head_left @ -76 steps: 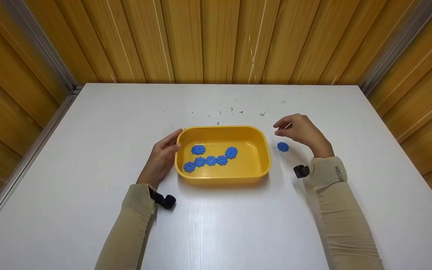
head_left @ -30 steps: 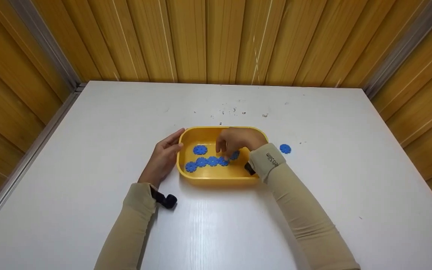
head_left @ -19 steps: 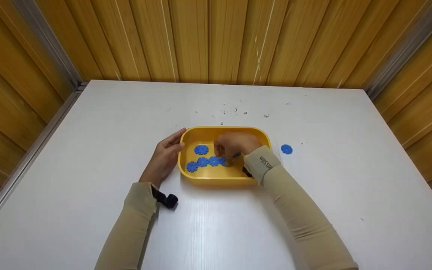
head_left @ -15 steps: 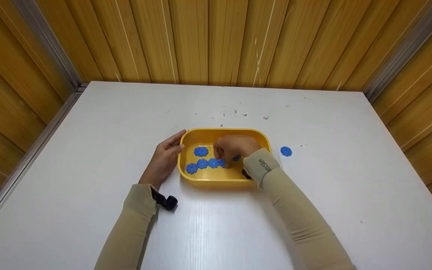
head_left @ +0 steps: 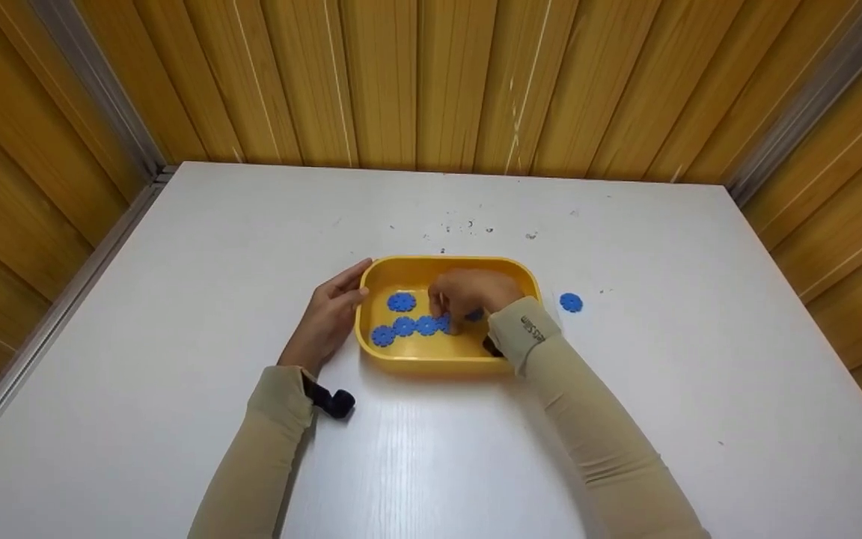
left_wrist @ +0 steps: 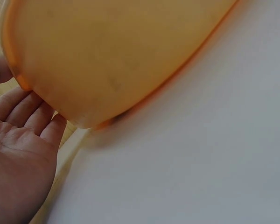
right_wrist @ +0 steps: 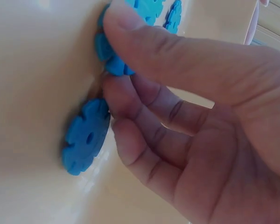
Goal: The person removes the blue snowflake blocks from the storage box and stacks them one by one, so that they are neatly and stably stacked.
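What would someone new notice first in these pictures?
The bright yellow tub on the white table would likely catch the eye, with blue notched discs inside. Next come the right hand in it, pinching a disc, and a lone blue disc right of the tub.

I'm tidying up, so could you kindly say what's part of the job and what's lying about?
Job:
yellow tub, held by the left hand
blue disc row, pinched by the right hand
other blue discs in tub, likely

Lying about, apparently:
lone blue disc on table, perhaps spare
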The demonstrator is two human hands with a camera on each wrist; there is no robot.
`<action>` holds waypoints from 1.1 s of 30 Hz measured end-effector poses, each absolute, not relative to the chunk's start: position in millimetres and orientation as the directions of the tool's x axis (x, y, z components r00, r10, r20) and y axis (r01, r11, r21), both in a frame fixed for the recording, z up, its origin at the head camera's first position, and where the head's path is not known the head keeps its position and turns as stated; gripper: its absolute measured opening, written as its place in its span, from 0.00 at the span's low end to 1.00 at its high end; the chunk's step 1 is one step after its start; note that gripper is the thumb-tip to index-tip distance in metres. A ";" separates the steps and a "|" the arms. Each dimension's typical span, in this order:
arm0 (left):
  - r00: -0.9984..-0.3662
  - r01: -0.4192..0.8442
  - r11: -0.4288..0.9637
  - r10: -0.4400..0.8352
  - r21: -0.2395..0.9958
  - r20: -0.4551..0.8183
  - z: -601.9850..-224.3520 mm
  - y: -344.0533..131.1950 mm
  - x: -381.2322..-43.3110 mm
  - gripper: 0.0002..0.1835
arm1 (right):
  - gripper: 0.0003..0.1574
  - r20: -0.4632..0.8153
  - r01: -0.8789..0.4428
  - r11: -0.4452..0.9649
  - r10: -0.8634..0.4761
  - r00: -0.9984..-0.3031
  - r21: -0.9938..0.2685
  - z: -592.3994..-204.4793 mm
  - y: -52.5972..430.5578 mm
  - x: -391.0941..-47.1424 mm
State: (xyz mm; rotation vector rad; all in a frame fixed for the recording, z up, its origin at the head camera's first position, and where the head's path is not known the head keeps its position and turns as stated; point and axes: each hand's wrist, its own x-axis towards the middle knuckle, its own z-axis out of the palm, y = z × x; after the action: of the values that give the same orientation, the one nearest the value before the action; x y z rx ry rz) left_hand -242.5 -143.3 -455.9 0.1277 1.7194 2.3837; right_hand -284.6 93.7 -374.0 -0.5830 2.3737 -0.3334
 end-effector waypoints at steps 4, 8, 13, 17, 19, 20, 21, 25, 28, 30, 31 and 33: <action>-0.975 -0.112 -0.300 0.216 0.947 -0.047 -456.1 -143.3 -243.3 0.32 | 0.11 -0.524 -0.343 0.854 -0.513 -0.680 -0.390 -373.1 95.0 -285.4; -0.976 -0.116 -0.305 0.211 0.945 -0.052 -456.4 -143.3 -244.2 0.32 | 0.11 -0.500 -0.386 0.833 -0.548 -0.671 -0.395 -372.1 96.0 -286.0; -0.977 -0.120 -0.321 0.204 0.939 -0.056 -456.7 -142.2 -246.3 0.32 | 0.12 -0.470 -0.438 0.816 -0.576 -0.668 -0.377 -369.9 98.2 -286.7; -0.976 -0.129 -0.312 0.206 0.941 -0.065 -456.8 -141.9 -247.2 0.32 | 0.11 -0.481 -0.420 0.825 -0.563 -0.672 -0.379 -367.3 100.0 -286.3; -0.976 -0.130 -0.305 0.205 0.944 -0.068 -456.6 -141.7 -247.3 0.32 | 0.10 -0.486 -0.406 0.829 -0.556 -0.675 -0.384 -366.0 100.7 -286.1; -0.977 -0.128 -0.302 0.204 0.945 -0.067 -456.5 -141.7 -247.2 0.32 | 0.10 -0.484 -0.408 0.829 -0.556 -0.675 -0.382 -365.3 101.0 -285.8; -0.977 -0.125 -0.297 0.205 0.947 -0.064 -456.5 -142.0 -246.9 0.32 | 0.09 -0.483 -0.408 0.829 -0.556 -0.677 -0.383 -364.6 101.5 -285.5; -0.976 -0.130 -0.305 0.207 0.944 -0.068 -457.3 -142.4 -245.0 0.32 | 0.08 -0.463 -0.427 0.821 -0.568 -0.681 -0.379 -362.7 104.4 -284.0; -0.975 -0.138 -0.312 0.212 0.940 -0.073 -458.1 -142.6 -243.5 0.32 | 0.08 -0.451 -0.439 0.816 -0.575 -0.683 -0.376 -359.9 107.6 -283.3; -0.974 -0.134 -0.310 0.215 0.941 -0.067 -457.7 -142.7 -243.3 0.32 | 0.08 -0.440 -0.442 0.812 -0.580 -0.686 -0.381 -355.8 109.7 -282.8; -0.975 -0.129 -0.307 0.214 0.943 -0.064 -457.3 -142.7 -243.3 0.32 | 0.08 -0.433 -0.445 0.809 -0.583 -0.688 -0.384 -353.3 110.8 -282.9; -0.976 -0.120 -0.302 0.208 0.946 -0.058 -456.2 -142.7 -243.8 0.32 | 0.07 -0.418 -0.446 0.803 -0.589 -0.692 -0.395 -347.7 113.0 -282.8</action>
State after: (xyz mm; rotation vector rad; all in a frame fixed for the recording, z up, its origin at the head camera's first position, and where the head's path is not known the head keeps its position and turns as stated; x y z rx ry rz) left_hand -243.8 -142.7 -456.2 0.1118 1.7177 2.3800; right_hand -282.8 113.0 -347.7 -0.7654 2.4515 -0.3566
